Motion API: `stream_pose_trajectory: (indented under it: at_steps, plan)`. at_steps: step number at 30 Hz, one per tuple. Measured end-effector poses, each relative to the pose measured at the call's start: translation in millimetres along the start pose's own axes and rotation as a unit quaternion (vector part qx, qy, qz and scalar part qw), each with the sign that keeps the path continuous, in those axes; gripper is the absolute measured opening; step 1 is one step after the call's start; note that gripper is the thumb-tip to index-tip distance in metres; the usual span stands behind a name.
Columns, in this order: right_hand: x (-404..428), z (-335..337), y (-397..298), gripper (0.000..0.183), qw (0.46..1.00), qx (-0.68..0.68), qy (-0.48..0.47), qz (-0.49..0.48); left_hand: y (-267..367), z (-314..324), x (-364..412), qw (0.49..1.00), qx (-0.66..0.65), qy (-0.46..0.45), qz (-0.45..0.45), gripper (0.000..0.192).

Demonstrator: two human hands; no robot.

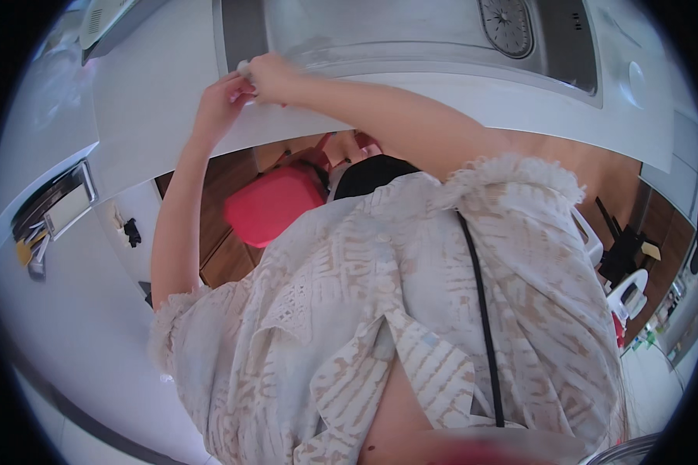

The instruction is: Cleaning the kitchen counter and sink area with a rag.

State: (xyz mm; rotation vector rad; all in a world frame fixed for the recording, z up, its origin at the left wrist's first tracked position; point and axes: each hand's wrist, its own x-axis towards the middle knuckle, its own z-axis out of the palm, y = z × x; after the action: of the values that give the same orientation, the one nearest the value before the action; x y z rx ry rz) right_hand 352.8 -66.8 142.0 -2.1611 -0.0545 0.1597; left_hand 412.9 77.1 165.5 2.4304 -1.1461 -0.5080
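Note:
Both hands meet above the front left corner of a stainless steel sink (pixel 349 55). My right hand (pixel 272 78) reaches across from the right with its fingers bent around a small pale thing (pixel 244 68), too blurred to name. Just beside it, my left hand (pixel 224 100) has curled fingers touching or nearly touching the right hand. Whether the left fingers grip anything cannot be made out. A round drain strainer (pixel 506 28) lies in the right part of the sink.
A white countertop (pixel 151 116) surrounds the sink. On the left are a pale appliance (pixel 108 26) and a metal-framed holder (pixel 70 203) near several utensils (pixel 34 247). A red seat-like object (pixel 273 203) is below the counter. White plastic furniture (pixel 628 293) stands at right.

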Motion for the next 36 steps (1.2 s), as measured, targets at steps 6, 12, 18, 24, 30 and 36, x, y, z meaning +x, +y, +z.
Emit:
stream_pose_trajectory:
  at_steps: [6,12,18,24,30,36]
  plan:
    - [-20,-25,19,0.017,0.995,0.025,-0.014,0.099,4,31,27,0.993,-0.035,-0.006,0.113,0.010]
    - [-51,-48,67,0.019,0.971,0.033,-0.006,0.239,47,70,60,0.987,-0.033,0.003,0.159,0.008]
    - [-110,-110,107,0.022,0.962,-0.032,0.035,0.270,125,114,103,0.974,-0.102,-0.074,0.187,0.015]
    - [-184,-164,178,0.023,0.931,0.115,0.055,0.343,210,172,153,0.956,-0.070,-0.135,0.253,0.013]
    - [-192,-182,203,0.025,0.923,0.139,0.022,0.357,221,221,175,0.962,-0.089,-0.149,0.211,0.012]
    - [-121,-136,169,0.028,0.945,0.135,-0.040,0.294,145,175,143,0.969,-0.136,-0.120,0.166,0.013]
